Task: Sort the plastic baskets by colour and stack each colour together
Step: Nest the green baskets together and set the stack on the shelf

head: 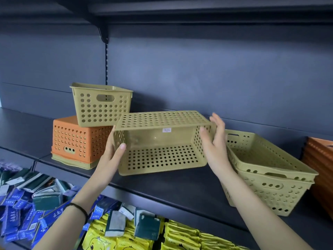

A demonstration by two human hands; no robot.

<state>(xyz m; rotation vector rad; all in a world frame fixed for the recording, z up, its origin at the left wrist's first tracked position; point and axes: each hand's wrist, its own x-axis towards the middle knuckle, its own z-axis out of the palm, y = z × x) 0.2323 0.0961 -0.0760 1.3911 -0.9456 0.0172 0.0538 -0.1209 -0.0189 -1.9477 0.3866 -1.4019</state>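
A green perforated basket (160, 141) lies on its side on the dark shelf (180, 186), its opening facing me. My left hand (112, 150) grips its left end, thumb inside the rim. My right hand (214, 141) holds its right end, thumb inside and fingers straight behind the wall. At the right stands a stack of two green baskets (266, 170), nested upright. At the left an orange basket (79, 139) sits upside down over a green one whose rim shows beneath. Another green basket (100, 105) stands upright on the orange one.
A stack of orange baskets (320, 168) shows at the far right edge. The lower shelf holds piles of blue, dark green and yellow packets (115, 228). A shelf bracket and slotted upright (106, 56) run up the back panel.
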